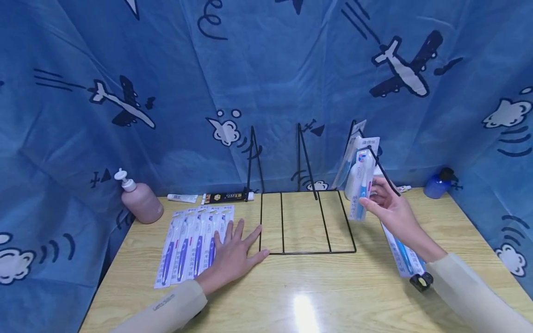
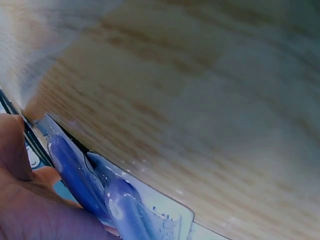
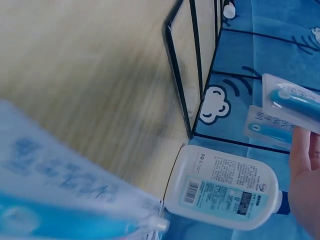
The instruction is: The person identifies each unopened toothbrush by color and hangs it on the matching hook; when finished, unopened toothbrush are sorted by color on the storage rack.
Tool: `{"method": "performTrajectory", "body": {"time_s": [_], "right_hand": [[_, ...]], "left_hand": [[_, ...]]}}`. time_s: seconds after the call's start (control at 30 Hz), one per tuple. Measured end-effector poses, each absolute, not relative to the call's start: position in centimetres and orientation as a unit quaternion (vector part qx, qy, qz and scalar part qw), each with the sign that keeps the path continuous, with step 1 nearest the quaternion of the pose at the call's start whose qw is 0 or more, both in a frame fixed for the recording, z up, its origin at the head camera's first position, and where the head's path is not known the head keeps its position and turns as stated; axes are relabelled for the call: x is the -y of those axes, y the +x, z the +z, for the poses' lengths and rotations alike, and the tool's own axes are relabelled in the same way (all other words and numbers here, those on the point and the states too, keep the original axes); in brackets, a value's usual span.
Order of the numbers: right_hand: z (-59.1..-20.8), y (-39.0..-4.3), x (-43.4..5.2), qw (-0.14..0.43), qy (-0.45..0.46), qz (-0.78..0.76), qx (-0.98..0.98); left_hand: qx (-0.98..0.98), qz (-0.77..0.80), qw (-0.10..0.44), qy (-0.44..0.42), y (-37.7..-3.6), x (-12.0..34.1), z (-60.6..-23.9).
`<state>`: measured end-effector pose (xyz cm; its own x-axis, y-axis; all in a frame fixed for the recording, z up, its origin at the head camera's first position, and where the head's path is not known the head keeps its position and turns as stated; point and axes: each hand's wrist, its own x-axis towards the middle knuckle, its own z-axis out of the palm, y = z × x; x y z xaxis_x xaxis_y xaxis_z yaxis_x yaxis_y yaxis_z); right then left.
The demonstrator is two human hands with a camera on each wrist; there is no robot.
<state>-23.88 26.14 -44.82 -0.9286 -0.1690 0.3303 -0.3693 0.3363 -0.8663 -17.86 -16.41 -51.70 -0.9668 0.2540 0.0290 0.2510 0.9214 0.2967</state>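
Black wire forms the rack (image 1: 308, 253) that stands on the wood-grain tabletop (image 1: 250, 300), its arms rising toward the back. At its rightmost arm, the right hand (image 1: 391, 206) pinches a packaged blue toothbrush (image 1: 360, 180) between thumb and fingers, the pack upright with its top edge at the wire; whether it already hangs there I cannot tell. Further back on the same arm hang more blue toothbrush packs (image 1: 375, 143). A white bottle (image 3: 225, 165) with a printed label is near them.

The left hand (image 1: 233, 254) lies with its fingers spread apart and gripping nothing, between the rack's left edge and a fanned row of purple toothbrush packs (image 1: 182, 252), partly covering the nearest one. Other blue packs (image 1: 404, 259) lie under the right forearm.

Along the back left are a pink pump bottle (image 1: 143, 202), a white tube (image 1: 182, 198) and a black toothpaste box (image 1: 225, 198). A dark blue bottle (image 1: 438, 185) is at the back right, before a blue curtain (image 1: 266, 69) printed with planes and clouds.
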Motion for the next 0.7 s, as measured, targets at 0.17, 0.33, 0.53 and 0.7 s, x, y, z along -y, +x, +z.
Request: {"method": "performTrajectory", "body": {"time_s": [0.17,0.33,0.53,0.7], "right_hand": [[-44.9,-25.9,-25.5,0.067,0.137,0.574,0.805],[-44.9,-27.4,-25.5,0.080,0.158,0.614,0.769],[-44.6,-27.3,-25.7,0.138,0.154,0.626,0.752],[-43.9,-26.4,-25.7,0.163,0.144,0.622,0.752]], "left_hand": [[-0.979,0.153,0.006,0.132,-17.9,16.5,-51.7],[-0.980,0.151,0.003,0.131,-18.0,16.3,-51.8],[-0.979,0.152,0.002,0.134,-17.9,16.2,-51.8],[-0.980,0.153,-0.001,0.130,-17.7,16.2,-51.6]]}}
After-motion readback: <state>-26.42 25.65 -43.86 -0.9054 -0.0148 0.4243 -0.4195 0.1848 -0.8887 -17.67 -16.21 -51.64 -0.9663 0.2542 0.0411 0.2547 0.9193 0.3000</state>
